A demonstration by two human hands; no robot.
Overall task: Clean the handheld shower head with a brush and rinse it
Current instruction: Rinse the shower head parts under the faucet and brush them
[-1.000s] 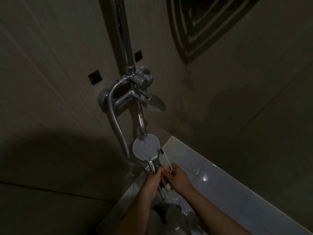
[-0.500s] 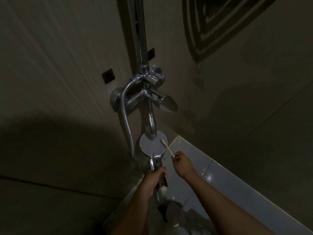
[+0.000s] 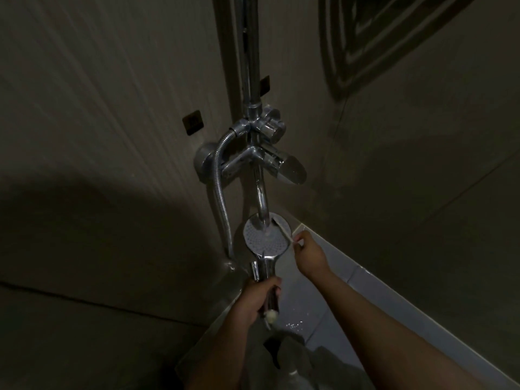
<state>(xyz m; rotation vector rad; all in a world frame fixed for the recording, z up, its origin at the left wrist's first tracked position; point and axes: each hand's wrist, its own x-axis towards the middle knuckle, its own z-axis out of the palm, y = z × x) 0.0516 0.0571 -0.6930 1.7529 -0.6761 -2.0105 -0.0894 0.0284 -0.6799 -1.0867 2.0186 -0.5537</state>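
We see the handheld shower head [image 3: 264, 239] held up directly under the curved spout of the chrome wall mixer [image 3: 253, 161], its round, dotted spray face turned toward us and its upper edge hidden behind the tip of that spout. Water appears to run from the spout onto the face, though the dim light leaves us unsure.

The left hand [image 3: 254, 301] is below the mixer, its grip closed around the shiny handle of the shower head, with the fingers wrapped from the left and a small pale piece showing at the handle's lower end. The head itself stands nearly upright above that fist.

The right hand [image 3: 308, 253] is below the mixer and to the right of it, just beside the rim of the spray face. Its grip is pinched shut on the end of a thin white brush [image 3: 284, 229], which slants up and left from the fingertips across the right edge of the face; the bristle end lies against the face near the spout tip.

The ribbed metal hose [image 3: 219, 192] leaves the left side of the mixer, loops downward along the wall and passes out of clear view near the shower head's handle.

Below the mixer and right of both hands, a pale tiled ledge [image 3: 365, 280] runs diagonally, with bright wet droplets on the lighter surface near the left wrist. A chrome riser pipe [image 3: 250, 52] climbs straight up from the mixer.
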